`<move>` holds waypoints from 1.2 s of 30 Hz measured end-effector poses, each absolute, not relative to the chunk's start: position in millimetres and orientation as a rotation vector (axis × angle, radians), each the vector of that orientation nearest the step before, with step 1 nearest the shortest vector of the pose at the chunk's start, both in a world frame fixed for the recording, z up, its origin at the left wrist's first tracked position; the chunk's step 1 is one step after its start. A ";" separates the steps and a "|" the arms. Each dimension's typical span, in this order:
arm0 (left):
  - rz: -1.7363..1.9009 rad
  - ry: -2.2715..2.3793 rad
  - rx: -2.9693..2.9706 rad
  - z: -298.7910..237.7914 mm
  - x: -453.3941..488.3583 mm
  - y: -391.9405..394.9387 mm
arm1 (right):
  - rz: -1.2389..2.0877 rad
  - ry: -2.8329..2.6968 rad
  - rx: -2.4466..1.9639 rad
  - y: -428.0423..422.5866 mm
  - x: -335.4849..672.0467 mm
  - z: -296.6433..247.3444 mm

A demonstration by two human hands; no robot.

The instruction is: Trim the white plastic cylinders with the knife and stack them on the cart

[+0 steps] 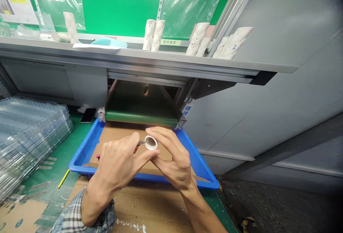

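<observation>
My right hand (174, 158) pinches one white tube (150, 142) in a narrow grip; my left hand (118, 163) holds one metal-tipped tool (141, 142) touching the tube's left side, above one blue tray (83, 156).

A white ring (150, 147) sits above the blue tray (83, 161). Brown cardboard (109, 136) lines that tray, a green belt (140, 118) runs behind it, and a blue-and-white plaid sleeve (80, 215) shows in front.
</observation>
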State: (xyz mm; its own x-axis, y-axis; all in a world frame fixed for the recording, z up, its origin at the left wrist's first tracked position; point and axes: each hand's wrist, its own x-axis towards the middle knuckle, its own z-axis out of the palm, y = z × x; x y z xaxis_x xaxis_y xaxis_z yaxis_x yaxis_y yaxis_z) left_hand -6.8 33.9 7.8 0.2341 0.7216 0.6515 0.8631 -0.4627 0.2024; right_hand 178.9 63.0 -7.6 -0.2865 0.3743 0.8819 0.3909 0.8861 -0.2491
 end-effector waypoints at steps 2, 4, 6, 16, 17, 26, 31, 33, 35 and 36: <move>-1.017 -1.513 -2.304 7.9 -6.3 33.3 | -0.019 -1.897 -0.567 62.7 179.0 -7.6; -1.012 -1.512 -2.306 8.0 -6.1 32.8 | -0.026 -1.895 -0.572 62.1 179.1 -7.4; -1.015 -1.512 -2.308 8.0 -6.3 32.4 | -0.034 -1.895 -0.580 61.3 179.2 -7.0; -1.096 -1.449 -2.451 7.3 -5.9 34.5 | 0.019 -1.884 -0.585 63.8 179.0 -7.7; -1.132 -1.439 -2.447 7.0 -6.4 35.3 | 0.066 -1.866 -0.597 64.9 178.6 -8.6; -1.440 -1.379 -2.446 6.0 -4.0 37.1 | 0.995 -1.360 -0.437 81.2 173.4 -13.2; -1.577 -1.196 -2.360 8.6 6.0 26.3 | 1.169 -1.422 -0.375 84.6 173.1 -10.3; -1.623 -1.204 -2.296 10.4 7.0 21.0 | 1.128 -1.558 -0.470 84.1 174.5 -8.1; -1.652 -1.210 -2.253 11.2 6.0 15.2 | 0.984 -1.664 -0.629 81.1 177.9 -3.8; -1.658 -1.211 -2.232 11.0 4.9 11.7 | 0.895 -1.690 -0.704 78.0 180.5 -0.4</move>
